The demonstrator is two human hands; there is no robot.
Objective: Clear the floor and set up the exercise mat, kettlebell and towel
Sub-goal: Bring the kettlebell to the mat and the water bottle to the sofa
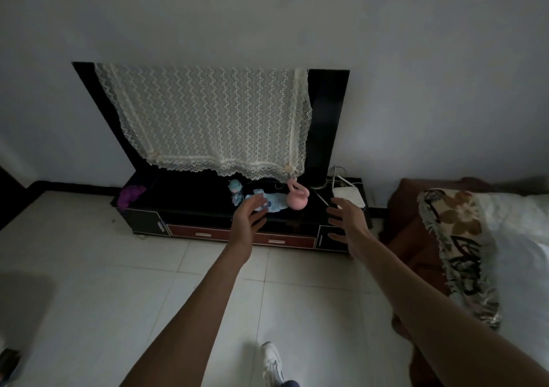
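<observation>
**Reaching for the kettlebell, setup barely begun**

Both arms stretch toward the low black TV cabinet (142, 223) at mid-frame. The left hand (248, 213) and right hand (344, 220) are open-fingered and empty. The smooth, rounded pink kettlebell (297, 198) sits on the cabinet top beside a soft pale-blue towel (274, 204). The glossy tiled floor (104, 282) looks bare; no mat is visible.
</observation>
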